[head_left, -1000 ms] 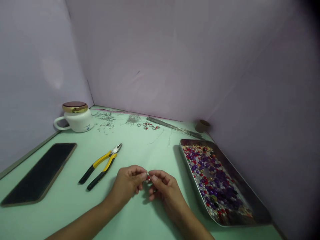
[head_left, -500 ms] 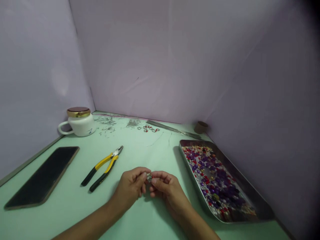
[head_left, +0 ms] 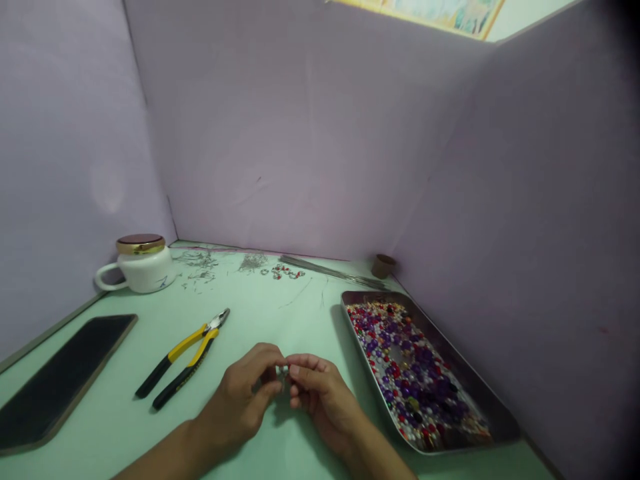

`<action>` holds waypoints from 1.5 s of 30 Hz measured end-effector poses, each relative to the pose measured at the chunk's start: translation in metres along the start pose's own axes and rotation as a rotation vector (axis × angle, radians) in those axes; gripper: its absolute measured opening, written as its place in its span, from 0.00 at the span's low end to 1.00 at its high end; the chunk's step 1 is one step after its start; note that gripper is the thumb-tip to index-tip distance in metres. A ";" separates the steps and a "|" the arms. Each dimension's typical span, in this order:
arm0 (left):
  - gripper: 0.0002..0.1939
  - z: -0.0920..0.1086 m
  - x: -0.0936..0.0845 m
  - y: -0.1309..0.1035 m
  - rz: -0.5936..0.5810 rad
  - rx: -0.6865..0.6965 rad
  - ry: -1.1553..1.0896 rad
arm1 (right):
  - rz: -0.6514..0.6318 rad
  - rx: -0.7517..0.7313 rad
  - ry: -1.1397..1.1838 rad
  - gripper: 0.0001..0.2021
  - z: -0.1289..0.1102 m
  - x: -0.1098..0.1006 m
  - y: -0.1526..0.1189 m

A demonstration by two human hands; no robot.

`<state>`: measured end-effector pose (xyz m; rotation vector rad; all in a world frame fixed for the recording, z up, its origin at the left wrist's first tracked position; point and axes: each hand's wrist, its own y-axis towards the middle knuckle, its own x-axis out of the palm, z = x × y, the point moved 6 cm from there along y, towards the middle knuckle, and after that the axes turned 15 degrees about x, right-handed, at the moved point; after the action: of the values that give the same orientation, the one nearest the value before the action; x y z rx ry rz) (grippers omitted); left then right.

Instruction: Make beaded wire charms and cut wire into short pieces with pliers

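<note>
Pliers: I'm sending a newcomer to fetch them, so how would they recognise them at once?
Find the big metal tray of beads on the table's right. Well to its left, between the left hand and the phone, lie the pliers. Unlike the flat, dark phone, they have spread yellow-and-black handles and a bare metal head.

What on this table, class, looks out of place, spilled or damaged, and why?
The short wire bits look untidy: they lie strewn beside the mug, unlike the long wires bundled together. The mixed beads sit inside the tray, the mug's lid is on, and nothing looks clearly spilled or broken.
</note>
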<state>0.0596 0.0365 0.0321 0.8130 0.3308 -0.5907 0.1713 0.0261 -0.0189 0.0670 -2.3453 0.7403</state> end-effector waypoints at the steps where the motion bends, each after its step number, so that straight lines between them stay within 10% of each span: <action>1: 0.10 0.000 0.000 0.000 -0.004 0.000 -0.001 | 0.002 0.000 0.000 0.11 0.000 0.000 0.000; 18: 0.05 -0.008 -0.002 -0.001 0.085 -0.084 -0.074 | -0.017 -0.064 0.008 0.15 0.008 -0.005 0.008; 29: 0.10 -0.040 0.013 -0.020 0.311 -0.637 -0.667 | 0.043 -0.354 -0.452 0.08 -0.009 0.010 -0.012; 45: 0.15 -0.036 0.022 -0.017 0.348 -0.642 -0.851 | 0.022 -0.262 -0.282 0.14 -0.005 0.001 -0.002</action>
<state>0.0642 0.0468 -0.0122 -0.0446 -0.3918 -0.4151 0.1740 0.0271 -0.0142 0.0326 -2.6970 0.4505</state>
